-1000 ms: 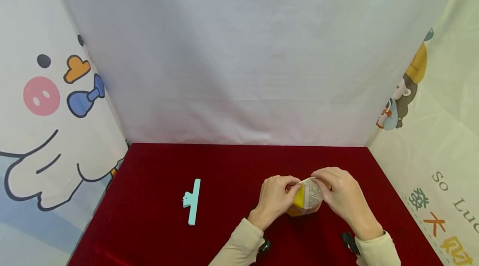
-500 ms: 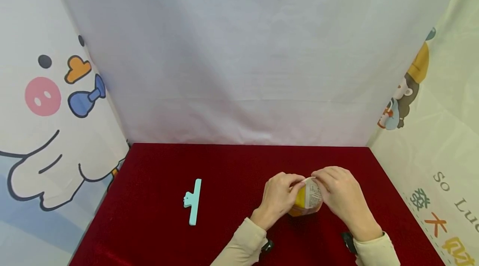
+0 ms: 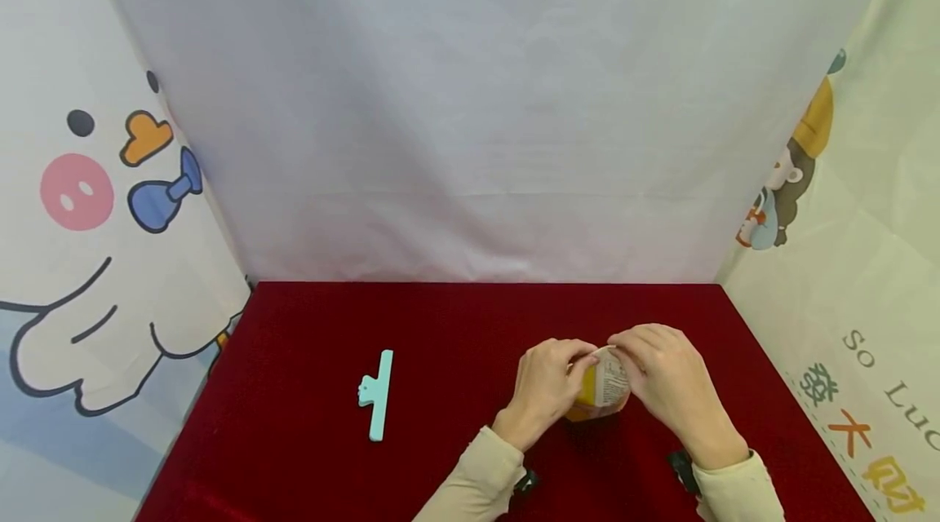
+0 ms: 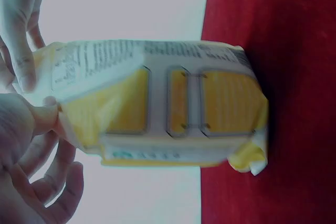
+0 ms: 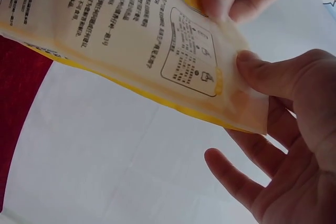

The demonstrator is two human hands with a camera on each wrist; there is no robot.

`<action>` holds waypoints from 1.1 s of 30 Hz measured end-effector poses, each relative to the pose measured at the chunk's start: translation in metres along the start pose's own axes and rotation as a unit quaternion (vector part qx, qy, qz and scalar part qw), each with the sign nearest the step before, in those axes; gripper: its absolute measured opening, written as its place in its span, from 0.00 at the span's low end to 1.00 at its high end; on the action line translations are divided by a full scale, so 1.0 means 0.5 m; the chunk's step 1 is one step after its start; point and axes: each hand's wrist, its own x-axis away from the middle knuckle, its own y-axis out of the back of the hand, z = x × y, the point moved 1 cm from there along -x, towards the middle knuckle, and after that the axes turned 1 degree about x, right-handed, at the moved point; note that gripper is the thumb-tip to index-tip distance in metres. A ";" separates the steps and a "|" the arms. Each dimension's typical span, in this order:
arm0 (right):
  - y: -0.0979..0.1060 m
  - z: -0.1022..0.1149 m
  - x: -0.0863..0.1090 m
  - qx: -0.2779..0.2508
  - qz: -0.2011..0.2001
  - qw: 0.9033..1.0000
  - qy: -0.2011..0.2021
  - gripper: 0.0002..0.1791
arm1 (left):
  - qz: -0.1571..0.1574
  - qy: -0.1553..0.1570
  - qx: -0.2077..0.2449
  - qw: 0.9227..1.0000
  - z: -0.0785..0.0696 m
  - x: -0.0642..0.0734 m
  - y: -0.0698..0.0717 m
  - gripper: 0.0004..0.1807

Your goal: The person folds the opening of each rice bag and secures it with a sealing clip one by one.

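A soft yellow-and-white plastic pouch (image 3: 609, 385) is pinched at its top edge by left hand (image 3: 542, 382) and right hand (image 3: 671, 379), between them, and might be torn by uneven pulling

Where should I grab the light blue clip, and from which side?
Probably by the short tab, coming from the left: the clip lies with its long bar running front to back, and the tab juts out leftward, offering a compact pinch. The left hand is nearer the clip but pinches the bag, so it would need freeing first.
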 end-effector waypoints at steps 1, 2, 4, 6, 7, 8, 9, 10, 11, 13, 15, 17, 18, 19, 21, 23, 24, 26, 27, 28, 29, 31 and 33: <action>0.000 0.000 0.000 -0.001 -0.001 1.000 -0.001 0.14 | 0.007 0.004 -0.005 1.000 0.003 0.003 0.001 0.07; -0.001 0.000 0.000 -0.002 -0.001 1.000 -0.002 0.14 | 0.015 0.009 -0.009 1.000 0.007 0.006 0.003 0.08; 0.000 0.000 0.000 -0.004 -0.001 1.000 -0.005 0.14 | 0.027 0.016 -0.008 0.999 0.013 0.012 0.006 0.08; 0.001 -0.001 0.000 -0.005 0.000 1.000 -0.007 0.15 | 0.036 0.018 -0.003 0.999 0.017 0.016 0.010 0.08; 0.001 -0.001 0.000 -0.006 0.000 1.000 -0.008 0.15 | 0.039 0.017 0.000 0.999 0.019 0.018 0.011 0.07; 0.002 0.000 -0.001 -0.006 0.000 1.000 -0.008 0.15 | 0.040 0.015 0.003 0.999 0.020 0.019 0.012 0.07; 0.002 0.000 -0.001 -0.006 0.000 1.000 -0.009 0.15 | 0.041 0.011 0.006 0.999 0.021 0.020 0.012 0.07; 0.002 0.000 -0.001 -0.006 0.000 1.000 -0.010 0.15 | 0.041 0.006 0.007 0.999 0.022 0.021 0.012 0.07; 0.002 0.000 -0.001 -0.007 0.001 1.000 -0.011 0.15 | 0.040 0.001 0.007 0.999 0.023 0.021 0.012 0.07; 0.002 0.000 0.000 -0.007 0.001 1.000 -0.012 0.15 | 0.037 -0.011 0.004 0.999 0.024 0.022 0.010 0.06; 0.002 0.000 0.000 -0.008 0.001 1.000 -0.013 0.14 | 0.033 -0.019 -0.002 0.999 0.025 0.022 0.010 0.06; 0.002 0.001 0.001 -0.009 0.001 1.000 -0.015 0.14 | 0.032 -0.022 -0.008 0.999 0.027 0.024 0.009 0.06; 0.002 0.001 0.001 -0.009 0.001 1.000 -0.017 0.14 | 0.033 -0.021 -0.008 0.999 0.027 0.024 0.009 0.06; 0.001 -0.001 0.001 -0.010 0.001 1.000 -0.018 0.15 | 0.035 -0.018 -0.009 0.999 0.029 0.025 0.007 0.06; -0.003 -0.005 0.001 -0.012 0.001 1.000 -0.020 0.15 | 0.041 -0.007 -0.005 0.999 0.032 0.027 0.005 0.07; -0.006 -0.009 0.002 -0.013 0.000 1.000 -0.021 0.15 | 0.045 0.003 -0.002 0.999 0.036 0.030 0.003 0.07; -0.008 -0.011 0.002 -0.014 0.000 1.000 -0.021 0.15 | 0.046 0.007 -0.002 0.999 0.037 0.031 0.002 0.07; -0.011 -0.015 0.003 -0.016 -0.001 1.000 -0.021 0.16 | 0.044 0.013 -0.002 0.999 0.040 0.034 0.001 0.08; -0.013 -0.017 0.003 -0.017 -0.002 1.000 -0.020 0.16 | 0.043 0.015 -0.005 0.999 0.042 0.034 0.001 0.09; -0.015 -0.018 0.003 -0.018 -0.003 1.000 -0.020 0.16 | 0.042 0.016 -0.009 0.999 0.043 0.034 0.001 0.09; -0.017 -0.020 0.003 -0.019 -0.003 1.000 -0.020 0.16 | 0.041 0.017 -0.014 0.999 0.044 0.034 0.001 0.10; -0.020 -0.023 0.003 -0.023 -0.004 1.000 -0.022 0.16 | 0.039 0.019 -0.025 0.999 0.048 0.033 0.001 0.11; -0.024 -0.026 0.003 -0.025 -0.004 0.999 -0.023 0.16 | 0.034 0.023 -0.036 0.999 0.051 0.032 0.000 0.12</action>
